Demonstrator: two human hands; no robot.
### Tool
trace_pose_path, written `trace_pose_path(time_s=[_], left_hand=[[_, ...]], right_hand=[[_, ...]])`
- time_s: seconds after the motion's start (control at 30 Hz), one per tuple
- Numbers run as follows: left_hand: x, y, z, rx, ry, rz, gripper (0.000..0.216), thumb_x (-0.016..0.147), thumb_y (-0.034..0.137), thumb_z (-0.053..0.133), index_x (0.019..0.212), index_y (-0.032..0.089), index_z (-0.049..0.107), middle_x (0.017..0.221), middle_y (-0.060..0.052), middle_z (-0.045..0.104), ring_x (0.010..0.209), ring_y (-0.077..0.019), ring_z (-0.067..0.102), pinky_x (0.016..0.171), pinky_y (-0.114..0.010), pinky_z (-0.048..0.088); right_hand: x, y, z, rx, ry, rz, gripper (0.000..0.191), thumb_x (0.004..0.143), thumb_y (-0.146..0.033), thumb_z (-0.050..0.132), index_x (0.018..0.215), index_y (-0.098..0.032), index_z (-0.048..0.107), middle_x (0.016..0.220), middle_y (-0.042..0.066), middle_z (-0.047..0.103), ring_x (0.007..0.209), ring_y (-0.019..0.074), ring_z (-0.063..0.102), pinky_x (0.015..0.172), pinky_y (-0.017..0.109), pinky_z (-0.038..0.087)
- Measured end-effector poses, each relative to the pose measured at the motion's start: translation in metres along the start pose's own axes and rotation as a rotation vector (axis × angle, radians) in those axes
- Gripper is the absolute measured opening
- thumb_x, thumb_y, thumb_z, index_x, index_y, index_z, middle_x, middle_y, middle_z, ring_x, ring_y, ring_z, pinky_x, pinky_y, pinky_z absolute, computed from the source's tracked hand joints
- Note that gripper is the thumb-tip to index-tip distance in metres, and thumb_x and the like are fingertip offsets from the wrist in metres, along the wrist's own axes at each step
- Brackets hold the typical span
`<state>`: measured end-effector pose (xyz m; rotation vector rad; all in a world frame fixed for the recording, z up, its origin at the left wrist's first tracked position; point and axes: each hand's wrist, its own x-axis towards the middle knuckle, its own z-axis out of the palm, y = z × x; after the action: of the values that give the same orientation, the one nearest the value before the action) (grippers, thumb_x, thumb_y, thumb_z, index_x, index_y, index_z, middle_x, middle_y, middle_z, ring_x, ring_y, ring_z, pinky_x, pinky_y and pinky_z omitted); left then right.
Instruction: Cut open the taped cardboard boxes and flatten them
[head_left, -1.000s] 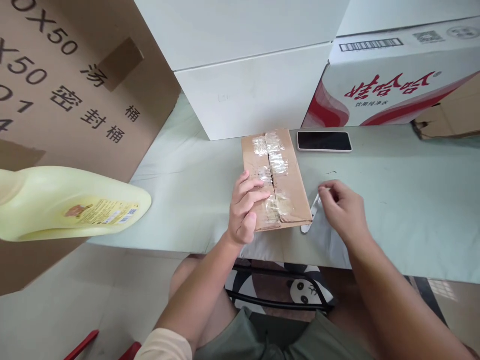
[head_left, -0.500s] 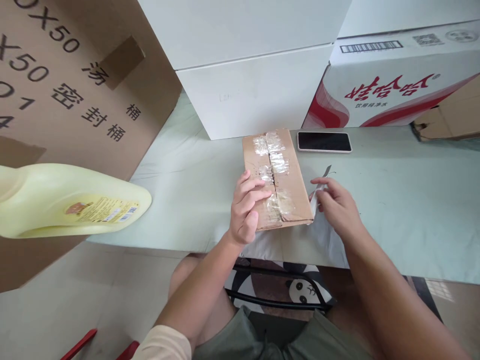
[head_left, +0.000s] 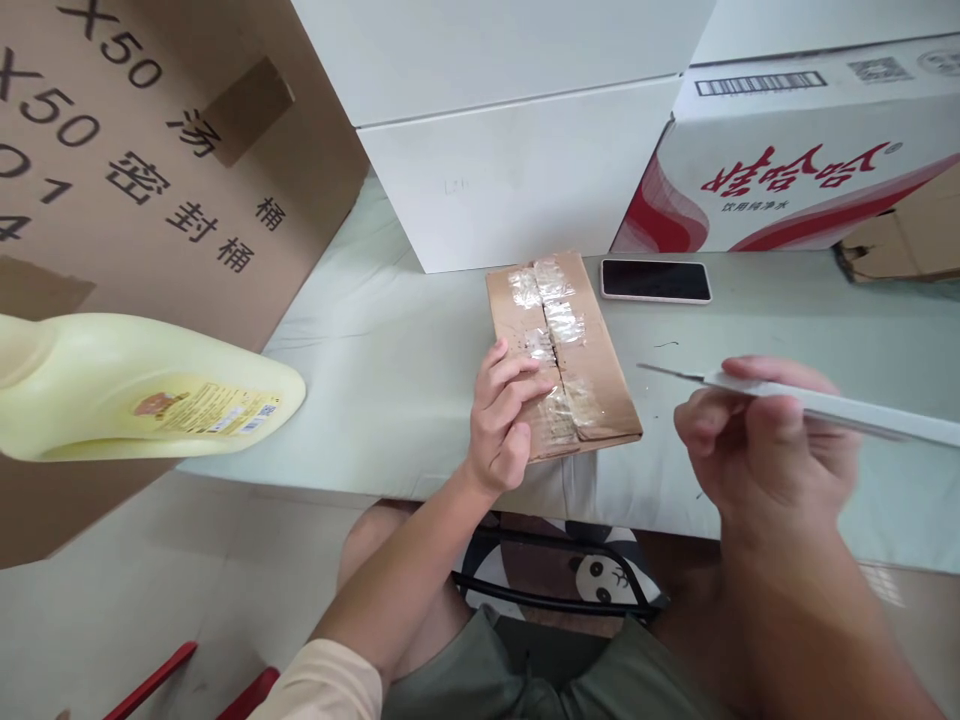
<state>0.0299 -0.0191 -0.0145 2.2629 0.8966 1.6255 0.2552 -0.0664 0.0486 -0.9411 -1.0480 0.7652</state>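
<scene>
A small cardboard box (head_left: 600, 375) lies near the table's front edge, its lid seam covered with torn strips of clear tape (head_left: 564, 325). My left hand (head_left: 506, 420) grips the box's left side, fingers stretched across the top and thumb at the near edge. To the right of the box and apart from it, my right hand (head_left: 772, 440) is closed around a white utility knife (head_left: 840, 398). Its thin blade is out and points left, towards the box. The knife's rear end runs past the right edge of the view.
A phone (head_left: 655, 281) lies beyond the box. White cartons (head_left: 517, 190) and a red-and-white water carton (head_left: 802, 170) line the back. At left are a large brown carton (head_left: 247, 210) and a pale yellow bottle (head_left: 187, 400). A torn cardboard piece (head_left: 907, 240) sits far right.
My right hand has pulled away from the box's right side, moving right and lifting the knife, which now shows clearly. The left hand stays on the box.
</scene>
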Motion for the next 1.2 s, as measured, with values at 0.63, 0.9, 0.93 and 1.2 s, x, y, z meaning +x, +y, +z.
trace_pose_path(time_s=[0.63, 0.9, 0.93, 1.2], left_hand=[[0.000, 0.004, -0.003, -0.016, -0.029, -0.045, 0.042, 0.110, 0.044, 0.034, 0.124, 0.024, 0.068, 0.127, -0.008, 0.072, 0.121, -0.0257, 0.072, 0.131, -0.058, 0.045], [0.001, 0.004, -0.004, -0.026, -0.033, -0.040, 0.041, 0.110, 0.042, 0.035, 0.125, 0.024, 0.068, 0.126, -0.008, 0.073, 0.121, -0.0263, 0.073, 0.131, -0.059, 0.045], [0.001, 0.004, -0.004, -0.025, -0.036, -0.042, 0.041, 0.110, 0.042, 0.035, 0.125, 0.024, 0.068, 0.126, -0.008, 0.073, 0.121, -0.0264, 0.073, 0.131, -0.059, 0.045], [-0.001, 0.004, -0.004, -0.044, -0.046, -0.052, 0.042, 0.109, 0.042, 0.035, 0.128, 0.024, 0.069, 0.129, -0.009, 0.073, 0.121, -0.0271, 0.072, 0.131, -0.060, 0.044]], right_hand=[[-0.017, -0.021, 0.040, -0.862, -0.318, -0.380, 0.013, 0.099, -0.026, 0.069, 0.089, -0.024, 0.061, 0.063, -0.004, 0.066, 0.048, 0.0093, 0.057, 0.049, 0.022, 0.044], [-0.019, -0.023, 0.040, -0.927, -0.341, -0.436, 0.012, 0.092, -0.014, 0.061, 0.094, -0.026, 0.059, 0.066, -0.004, 0.064, 0.052, 0.0101, 0.055, 0.053, 0.022, 0.047], [-0.020, -0.022, 0.041, -0.938, -0.328, -0.440, 0.012, 0.092, -0.014, 0.062, 0.093, -0.025, 0.059, 0.066, -0.004, 0.064, 0.051, 0.0098, 0.055, 0.053, 0.022, 0.046], [-0.021, -0.017, 0.045, -0.957, -0.332, -0.504, 0.011, 0.094, -0.014, 0.063, 0.091, -0.024, 0.059, 0.064, -0.005, 0.064, 0.051, 0.0092, 0.055, 0.055, 0.021, 0.047]])
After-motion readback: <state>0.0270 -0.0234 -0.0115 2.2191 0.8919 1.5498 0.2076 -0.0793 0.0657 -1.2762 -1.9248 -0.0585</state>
